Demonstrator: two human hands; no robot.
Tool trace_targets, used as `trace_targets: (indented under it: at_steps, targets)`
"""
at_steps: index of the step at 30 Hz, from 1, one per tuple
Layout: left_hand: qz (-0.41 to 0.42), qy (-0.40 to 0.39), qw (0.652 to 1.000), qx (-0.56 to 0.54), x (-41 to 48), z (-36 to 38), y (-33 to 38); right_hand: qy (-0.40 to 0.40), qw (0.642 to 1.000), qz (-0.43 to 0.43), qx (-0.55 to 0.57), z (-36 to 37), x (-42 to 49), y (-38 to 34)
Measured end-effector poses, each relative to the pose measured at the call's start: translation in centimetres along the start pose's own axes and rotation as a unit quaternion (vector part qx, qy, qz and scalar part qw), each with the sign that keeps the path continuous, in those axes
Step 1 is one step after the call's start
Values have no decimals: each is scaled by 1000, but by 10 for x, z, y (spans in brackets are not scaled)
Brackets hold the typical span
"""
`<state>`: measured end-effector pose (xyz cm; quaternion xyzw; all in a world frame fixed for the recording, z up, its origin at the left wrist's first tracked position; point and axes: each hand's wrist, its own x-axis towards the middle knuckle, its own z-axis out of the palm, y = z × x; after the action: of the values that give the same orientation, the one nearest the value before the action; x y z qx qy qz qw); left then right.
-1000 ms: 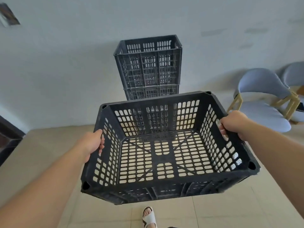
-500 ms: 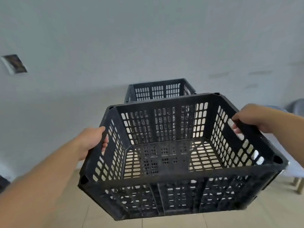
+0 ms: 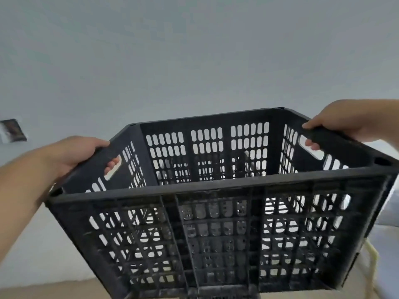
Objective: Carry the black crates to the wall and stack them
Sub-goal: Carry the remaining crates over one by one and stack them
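1. The crate (image 3: 216, 212) has risen against the wall (image 3: 194, 50), hiding the stack.
2. My left hand (image 3: 73, 156) and right hand (image 3: 341, 121) grip its handle slots, fingers (image 3: 112, 165) curled through.
3. I'd level it, then lower it squarely.

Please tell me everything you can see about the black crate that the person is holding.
The black crate looks like rigid moulded plastic: slotted walls, a thick rim, ribs on the near wall, a handle slot in each short side. Nothing shows inside it. It is held in the air, open top up, before a pale wall. The left hand grips the left slot, fingers through it, thumb on the rim; the right hand grips the right slot likewise.
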<state>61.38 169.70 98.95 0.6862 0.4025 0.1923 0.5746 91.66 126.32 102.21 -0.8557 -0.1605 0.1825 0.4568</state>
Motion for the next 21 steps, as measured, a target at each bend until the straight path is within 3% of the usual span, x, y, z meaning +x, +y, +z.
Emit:
trace_targets:
  at_steps: [9, 15, 21]
  targets:
    - [37, 41, 997, 45, 97, 12, 55, 7, 999, -26, -25, -18, 104, -54]
    - [61, 34, 995, 75, 185, 17, 73, 9, 999, -11, -29, -2, 182, -81]
    - [31, 6, 996, 79, 308, 5, 82, 39, 999, -7, -12, 18, 251, -97]
